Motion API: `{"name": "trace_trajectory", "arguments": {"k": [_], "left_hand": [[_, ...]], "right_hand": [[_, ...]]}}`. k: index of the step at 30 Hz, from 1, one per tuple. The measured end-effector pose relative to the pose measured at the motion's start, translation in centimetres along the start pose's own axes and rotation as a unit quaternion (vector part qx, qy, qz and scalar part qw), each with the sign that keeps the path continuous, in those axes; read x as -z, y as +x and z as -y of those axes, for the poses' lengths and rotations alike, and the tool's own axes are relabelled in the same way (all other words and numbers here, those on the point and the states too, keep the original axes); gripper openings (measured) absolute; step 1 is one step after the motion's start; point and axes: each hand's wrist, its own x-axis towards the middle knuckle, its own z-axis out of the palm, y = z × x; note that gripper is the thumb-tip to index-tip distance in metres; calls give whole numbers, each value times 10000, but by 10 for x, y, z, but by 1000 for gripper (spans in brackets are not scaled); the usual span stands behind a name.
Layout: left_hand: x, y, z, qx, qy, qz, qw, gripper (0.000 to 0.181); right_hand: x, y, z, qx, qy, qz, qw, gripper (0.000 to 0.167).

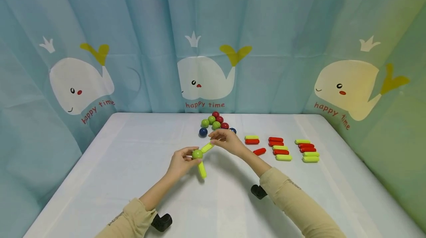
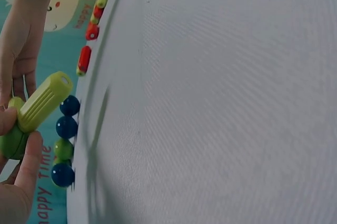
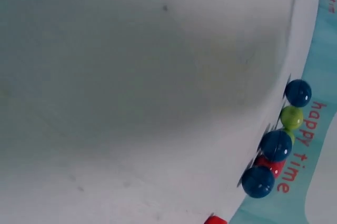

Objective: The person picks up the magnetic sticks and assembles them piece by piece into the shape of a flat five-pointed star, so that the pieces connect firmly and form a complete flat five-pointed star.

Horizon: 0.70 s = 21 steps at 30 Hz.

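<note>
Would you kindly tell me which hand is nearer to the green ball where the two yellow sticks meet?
The left hand, which grips the green ball itself. The right hand is farther off, at the outer end of one yellow stick.

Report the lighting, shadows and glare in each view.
Head: bright overall, with soft shadows on the white table; left wrist: dimmer, the held green ball looking dark, small glints on the blue balls; right wrist: a broad, soft-edged shadow over much of the table, glints on the blue balls.
</note>
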Motion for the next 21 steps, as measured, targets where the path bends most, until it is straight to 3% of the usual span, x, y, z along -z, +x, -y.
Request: {"name": "trace_trajectory", "arguments": {"k": [6, 15, 21], "left_hand": [[5, -1, 1, 61, 11, -84, 9999, 39], [9, 4, 0, 144, -29, -36, 9999, 41], [19, 2, -1, -231, -241, 46, 9994, 45]], "right_hand": [[10, 12, -6, -191, -233, -603, 9977, 18], [26, 34, -18, -608, -934, -296, 9933, 20], [19, 51, -31, -858, -1726, -409, 9804, 21]]}}
